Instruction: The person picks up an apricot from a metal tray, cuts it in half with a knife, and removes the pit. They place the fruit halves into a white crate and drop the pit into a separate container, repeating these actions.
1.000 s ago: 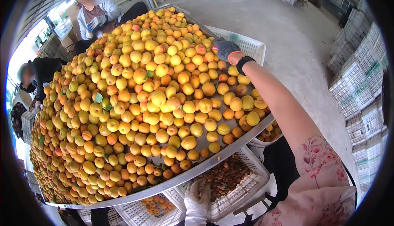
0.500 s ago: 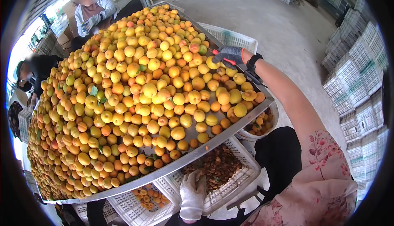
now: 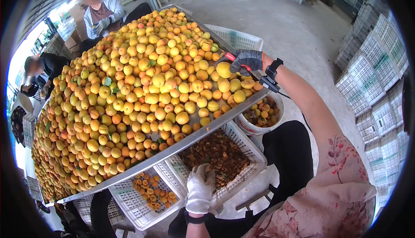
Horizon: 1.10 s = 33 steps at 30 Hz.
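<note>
My right hand (image 3: 250, 61), in a dark grey glove, is closed around a red-handled tool (image 3: 230, 56) whose working end I cannot make out clearly. Its fingers are beside a large yellow apricot (image 3: 223, 69) at the right edge of the heap. My left hand (image 3: 200, 185), in a white glove, hangs over the near side of a white crate (image 3: 255, 164) holding brown pits (image 3: 225, 153). Its fingers are curled together; whatever they hold is hidden. The heap of apricots (image 3: 147, 91) covers much of the metal-edged table (image 3: 190, 141).
A crate (image 3: 140, 220) with halved apricots (image 3: 153, 190) stands to the left under the table edge. A white bucket (image 3: 276, 119) of fruit pieces is at the table corner. Two people (image 3: 101, 13) sit across the heap. Stacked crates (image 3: 371, 82) line the right side.
The view has shifted, with the table edge higher and the crates below more visible. My right hand has drawn slightly toward me with the tool; my left hand remains at the pit crate.
</note>
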Available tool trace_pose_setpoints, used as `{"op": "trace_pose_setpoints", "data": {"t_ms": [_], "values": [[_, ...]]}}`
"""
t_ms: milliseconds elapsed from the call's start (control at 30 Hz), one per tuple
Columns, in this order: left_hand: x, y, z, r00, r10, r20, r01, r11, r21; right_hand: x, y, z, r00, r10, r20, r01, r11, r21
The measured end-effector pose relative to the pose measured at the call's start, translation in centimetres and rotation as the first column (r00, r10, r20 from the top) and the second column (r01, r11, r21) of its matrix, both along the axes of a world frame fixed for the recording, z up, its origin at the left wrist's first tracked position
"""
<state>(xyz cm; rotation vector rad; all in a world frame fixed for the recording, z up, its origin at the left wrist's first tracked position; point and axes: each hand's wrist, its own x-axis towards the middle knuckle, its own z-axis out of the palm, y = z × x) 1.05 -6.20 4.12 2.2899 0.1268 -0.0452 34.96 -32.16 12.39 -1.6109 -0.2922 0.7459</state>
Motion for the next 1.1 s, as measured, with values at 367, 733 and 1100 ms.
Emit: {"op": "trace_pose_setpoints", "data": {"t_ms": [367, 733, 1100], "values": [[-0.5, -0.1, 0.2, 0.995, -0.097, 0.034, 0.092, 0.989, 0.115, 0.5, -0.4, -0.6, 0.872, 0.316, 0.374, 0.155, 0.548, -0.822], [-0.1, 0.1, 0.8, 0.993, -0.108, -0.053, 0.117, 0.974, 0.195, 2.7, 5.6, 1.5, 0.856, 0.066, 0.513, 0.365, 0.626, -0.689], [-1.0, 1.4, -1.7, 0.99, -0.144, -0.013, 0.141, 0.941, 0.309, 12.0, 14.4, -5.3, 0.556, 0.184, 0.811, 0.555, 0.644, -0.527]]}}
